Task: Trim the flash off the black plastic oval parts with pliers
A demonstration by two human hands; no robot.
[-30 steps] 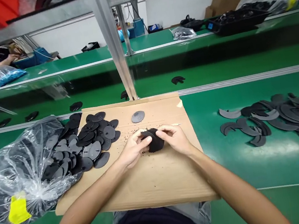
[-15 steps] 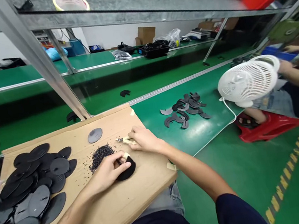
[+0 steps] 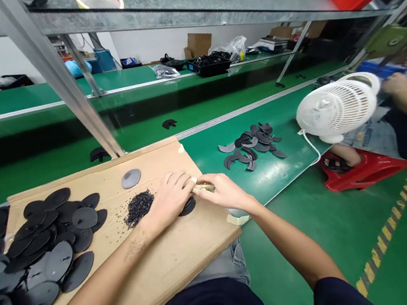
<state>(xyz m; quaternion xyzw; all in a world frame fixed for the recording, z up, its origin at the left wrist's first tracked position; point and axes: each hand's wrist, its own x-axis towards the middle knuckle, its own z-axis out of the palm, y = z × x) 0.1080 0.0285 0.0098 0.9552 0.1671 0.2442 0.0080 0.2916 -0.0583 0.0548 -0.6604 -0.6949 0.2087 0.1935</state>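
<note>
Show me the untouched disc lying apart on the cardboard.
The grey disc beyond the black bits, with bare cardboard around it; the heaped discs overlap.

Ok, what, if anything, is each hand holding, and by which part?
The right hand holds a tool by its pale handles; the left hand partly covers a black piece, its grip hidden.

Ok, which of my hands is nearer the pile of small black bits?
Your left hand. It is close beside the pile, on its right side; your right hand is farther right, beyond the left.
</note>
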